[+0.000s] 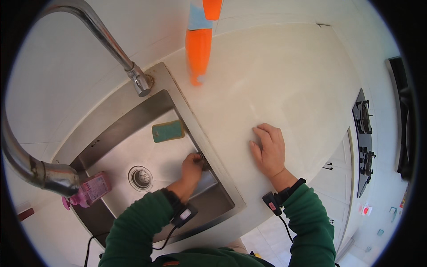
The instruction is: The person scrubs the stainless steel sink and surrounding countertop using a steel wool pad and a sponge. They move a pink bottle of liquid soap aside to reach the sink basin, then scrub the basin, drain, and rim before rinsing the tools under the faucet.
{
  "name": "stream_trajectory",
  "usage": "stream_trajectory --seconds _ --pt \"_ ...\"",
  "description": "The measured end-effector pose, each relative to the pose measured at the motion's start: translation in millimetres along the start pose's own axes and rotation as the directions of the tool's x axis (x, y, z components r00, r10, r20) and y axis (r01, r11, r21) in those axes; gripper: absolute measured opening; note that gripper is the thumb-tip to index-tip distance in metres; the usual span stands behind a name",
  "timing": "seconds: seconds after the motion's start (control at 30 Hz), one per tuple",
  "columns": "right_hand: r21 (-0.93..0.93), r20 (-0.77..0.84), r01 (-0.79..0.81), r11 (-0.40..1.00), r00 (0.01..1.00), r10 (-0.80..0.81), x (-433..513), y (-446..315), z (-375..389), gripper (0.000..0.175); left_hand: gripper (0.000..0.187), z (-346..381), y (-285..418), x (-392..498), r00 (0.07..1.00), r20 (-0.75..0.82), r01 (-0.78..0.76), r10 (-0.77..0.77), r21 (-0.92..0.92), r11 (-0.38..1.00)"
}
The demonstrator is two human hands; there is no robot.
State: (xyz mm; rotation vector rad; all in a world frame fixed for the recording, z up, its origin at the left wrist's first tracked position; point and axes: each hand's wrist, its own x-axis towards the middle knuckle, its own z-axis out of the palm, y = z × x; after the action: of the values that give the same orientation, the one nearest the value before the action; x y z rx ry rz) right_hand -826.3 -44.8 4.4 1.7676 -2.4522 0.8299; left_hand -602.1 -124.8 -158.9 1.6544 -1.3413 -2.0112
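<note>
My left hand [191,170] reaches down into a stainless steel sink [233,188], its fingers bent together against the right-hand wall. A dark patch shows at the fingertips, and whether it is a held thing or a reflection I cannot tell. On the sink floor, just beyond that hand, lies a green scouring sponge [168,131]. The round drain strainer [140,178] is to its left. My right hand [269,148] rests on the pale countertop [283,73] with bent, slightly parted fingers and nothing in it.
A chrome faucet [106,43] arches over the sink's left side. Near its spout stands a pink pump bottle [95,188]. An orange and pale blue bottle [199,50] is on the counter by the wall. Far right is a gas hob [364,143], with white cabinets [337,170] nearby.
</note>
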Motion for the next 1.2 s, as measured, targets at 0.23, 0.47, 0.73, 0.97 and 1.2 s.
stream_trajectory --seconds 0.23,0.47,0.73,0.97,1.2 --pt "-0.012 -0.018 0.022 1.0 1.0 -0.022 1 -1 0 0.036 0.016 2 -5 -31 0.991 0.113 0.059 -0.075 0.137 0.989" --pt "-0.012 -0.016 0.013 1.0 1.0 -0.013 0 0 0 0.036 0.032 20 -28 -57 0.949 0.268 0.069 -0.164 0.333 0.941" --pt "-0.002 -0.019 0.015 1.0 1.0 -0.015 0 1 1 0.035 0.022 -27 12 50 0.999 -0.01 -0.039 0.039 -0.039 0.998" --pt "-0.006 -0.02 0.02 1.0 1.0 -0.02 2 0 0 0.035 0.026 -65 102 135 0.924 -0.198 -0.326 0.326 0.033 0.945" --pt "0.0 -0.006 0.012 1.0 1.0 -0.012 1 0 1 0.036 0.024 -40 40 74 0.995 0.001 -0.102 0.102 -0.015 0.995"
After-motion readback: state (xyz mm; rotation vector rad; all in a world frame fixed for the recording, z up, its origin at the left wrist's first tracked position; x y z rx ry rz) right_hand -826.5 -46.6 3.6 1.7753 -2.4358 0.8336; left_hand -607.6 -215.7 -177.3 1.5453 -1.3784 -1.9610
